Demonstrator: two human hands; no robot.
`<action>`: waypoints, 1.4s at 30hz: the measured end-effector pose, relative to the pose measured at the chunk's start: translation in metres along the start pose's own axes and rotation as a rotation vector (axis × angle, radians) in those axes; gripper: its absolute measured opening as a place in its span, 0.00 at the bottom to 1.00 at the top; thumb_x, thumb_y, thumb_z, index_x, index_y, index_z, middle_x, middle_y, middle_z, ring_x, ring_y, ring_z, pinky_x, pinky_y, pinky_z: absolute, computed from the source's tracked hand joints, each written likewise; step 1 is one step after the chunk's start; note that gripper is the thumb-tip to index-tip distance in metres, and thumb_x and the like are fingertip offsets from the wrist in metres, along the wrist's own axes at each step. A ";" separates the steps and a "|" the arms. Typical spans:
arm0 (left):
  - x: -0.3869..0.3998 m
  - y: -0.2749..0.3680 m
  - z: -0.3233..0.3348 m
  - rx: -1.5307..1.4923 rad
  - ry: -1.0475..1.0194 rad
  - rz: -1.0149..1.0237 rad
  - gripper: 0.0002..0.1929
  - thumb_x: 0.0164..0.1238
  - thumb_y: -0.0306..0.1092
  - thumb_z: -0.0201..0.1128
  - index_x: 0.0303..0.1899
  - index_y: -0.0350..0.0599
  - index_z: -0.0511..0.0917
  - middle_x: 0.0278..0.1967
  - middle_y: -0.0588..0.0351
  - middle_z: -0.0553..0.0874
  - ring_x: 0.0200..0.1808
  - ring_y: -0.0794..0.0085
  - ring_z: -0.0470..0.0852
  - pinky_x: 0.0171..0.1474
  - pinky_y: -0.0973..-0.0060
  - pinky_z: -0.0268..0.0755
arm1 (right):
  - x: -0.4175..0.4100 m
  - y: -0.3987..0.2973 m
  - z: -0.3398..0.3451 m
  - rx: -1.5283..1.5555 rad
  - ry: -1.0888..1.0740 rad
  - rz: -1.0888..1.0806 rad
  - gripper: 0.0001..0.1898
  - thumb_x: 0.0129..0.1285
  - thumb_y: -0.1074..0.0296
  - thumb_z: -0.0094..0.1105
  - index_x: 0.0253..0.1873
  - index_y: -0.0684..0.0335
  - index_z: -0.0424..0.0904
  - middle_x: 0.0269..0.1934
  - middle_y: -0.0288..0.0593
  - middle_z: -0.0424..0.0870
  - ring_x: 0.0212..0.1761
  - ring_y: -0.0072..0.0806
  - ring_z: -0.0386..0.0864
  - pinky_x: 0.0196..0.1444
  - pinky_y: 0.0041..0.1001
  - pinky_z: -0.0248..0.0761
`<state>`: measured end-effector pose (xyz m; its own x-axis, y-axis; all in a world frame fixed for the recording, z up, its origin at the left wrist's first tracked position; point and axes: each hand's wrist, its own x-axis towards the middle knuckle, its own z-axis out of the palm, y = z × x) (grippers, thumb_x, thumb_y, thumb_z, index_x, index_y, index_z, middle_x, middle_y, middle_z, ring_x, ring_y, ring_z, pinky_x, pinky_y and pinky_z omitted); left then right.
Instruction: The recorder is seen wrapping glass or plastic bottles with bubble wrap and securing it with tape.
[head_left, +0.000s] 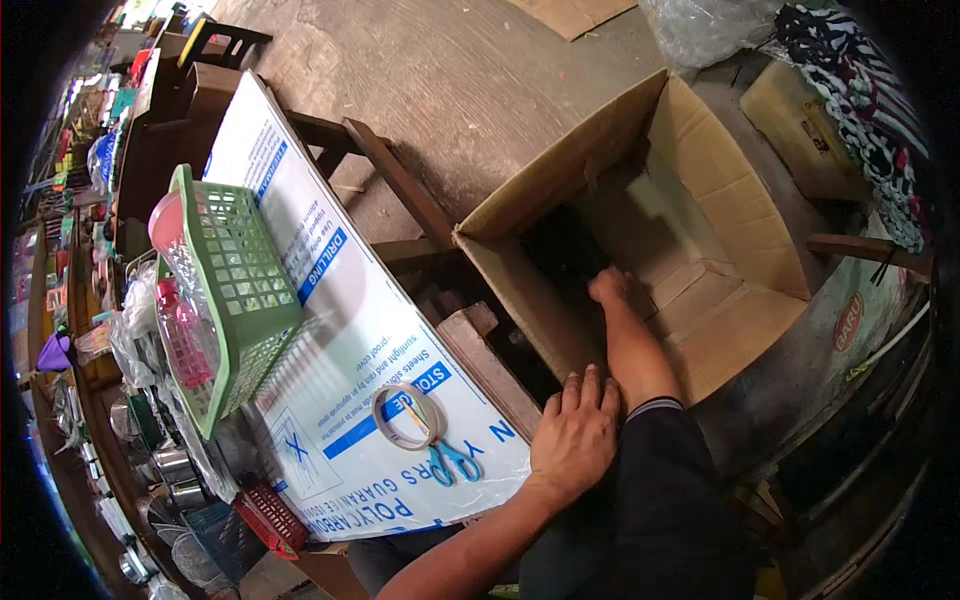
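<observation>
An open-topped cardboard box (731, 187) stands tilted before me on the right. My left hand (576, 439) lies over its near rim, back of the hand up and fingers bent over the edge. Deep inside the box is my right hand (611, 285), its fingers curled beside a black item (566, 244) in the shadowed corner. Whether those fingers grip the item is hidden. Left of the box, a roll of tape (380, 424) and blue-handled scissors (457, 463) lie on a white printed polycarbonate sheet (315, 390), the scissors partly under the roll.
A green plastic basket (255, 262) holding pink bottles stands on the sheet. Behind it are shelves crowded with goods (82, 300). A wooden frame (401, 184) shows beyond the sheet. At the right are a yellowish container (799, 127) and a braided cloth mat (855, 90).
</observation>
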<state>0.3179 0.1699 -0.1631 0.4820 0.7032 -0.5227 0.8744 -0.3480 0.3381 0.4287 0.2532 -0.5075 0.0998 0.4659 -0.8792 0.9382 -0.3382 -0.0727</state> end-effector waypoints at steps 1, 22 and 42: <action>0.000 -0.003 0.000 0.002 -0.007 -0.005 0.23 0.62 0.34 0.48 0.59 0.43 0.70 0.62 0.42 0.70 0.62 0.53 0.70 0.61 0.63 0.61 | -0.008 -0.007 -0.006 -0.066 0.027 -0.069 0.18 0.59 0.59 0.55 0.51 0.63 0.79 0.57 0.50 0.75 0.56 0.38 0.74 0.64 0.47 0.57; 0.000 -0.004 -0.002 0.038 -0.061 -0.018 0.21 0.61 0.35 0.49 0.56 0.44 0.72 0.58 0.45 0.73 0.57 0.57 0.73 0.55 0.65 0.65 | -0.014 -0.006 0.007 0.822 0.140 0.263 0.34 0.54 0.51 0.62 0.60 0.69 0.67 0.57 0.56 0.74 0.59 0.48 0.72 0.63 0.36 0.64; 0.002 -0.003 -0.002 0.033 -0.116 -0.056 0.20 0.61 0.35 0.50 0.55 0.44 0.73 0.59 0.45 0.72 0.61 0.56 0.69 0.57 0.62 0.64 | 0.086 -0.047 -0.013 0.773 0.343 -0.024 0.26 0.65 0.52 0.46 0.58 0.68 0.72 0.56 0.58 0.74 0.60 0.46 0.70 0.62 0.38 0.62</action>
<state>0.3163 0.1731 -0.1637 0.4340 0.6462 -0.6277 0.9005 -0.3316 0.2812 0.3973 0.3199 -0.5733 0.2952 0.6603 -0.6906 0.4632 -0.7311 -0.5010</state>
